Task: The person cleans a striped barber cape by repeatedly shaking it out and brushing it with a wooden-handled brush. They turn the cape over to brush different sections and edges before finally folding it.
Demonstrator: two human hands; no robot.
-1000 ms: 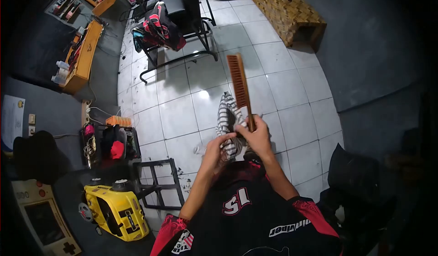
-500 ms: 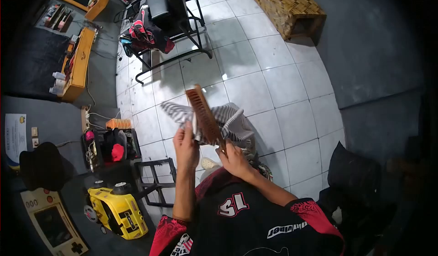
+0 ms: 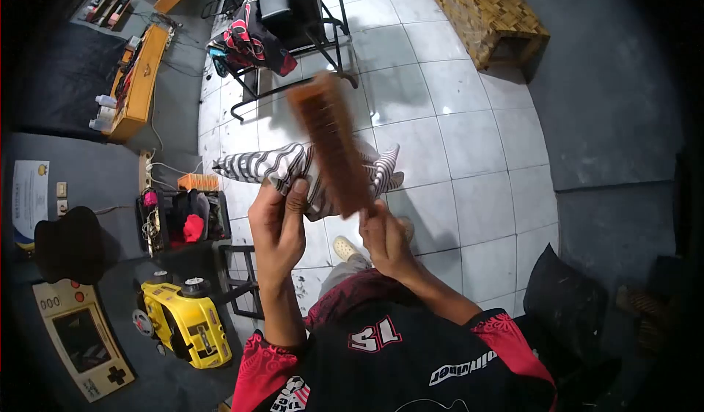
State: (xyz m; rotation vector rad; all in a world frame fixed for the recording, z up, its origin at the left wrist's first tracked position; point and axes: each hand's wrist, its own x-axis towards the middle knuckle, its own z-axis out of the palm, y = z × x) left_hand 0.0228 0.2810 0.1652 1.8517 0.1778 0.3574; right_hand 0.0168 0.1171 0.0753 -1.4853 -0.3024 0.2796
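My right hand (image 3: 387, 243) is wrapped round the handle of a wooden brush (image 3: 331, 144), whose brown bristles face left. The brush is tilted, its head up and away from me, and smeared by motion. Black-and-white striped cloth (image 3: 268, 165) is pinched between the thumb and fingers of my left hand (image 3: 281, 217). The cloth spreads out to the left of that hand and passes behind the brush, coming out again on its right side. Part of it is hidden by the brush head.
Beyond my hands stands a black-framed chair (image 3: 290, 16) with clothing on it. A woven box (image 3: 488, 19) lies at the upper right. To my left are a crate of small items (image 3: 183, 221), a yellow toy car (image 3: 183, 320) and a wooden shelf (image 3: 139, 89).
The brush has risen and turned more upright in the view. My left hand has shifted left with the cloth, which is now stretched further to the left.
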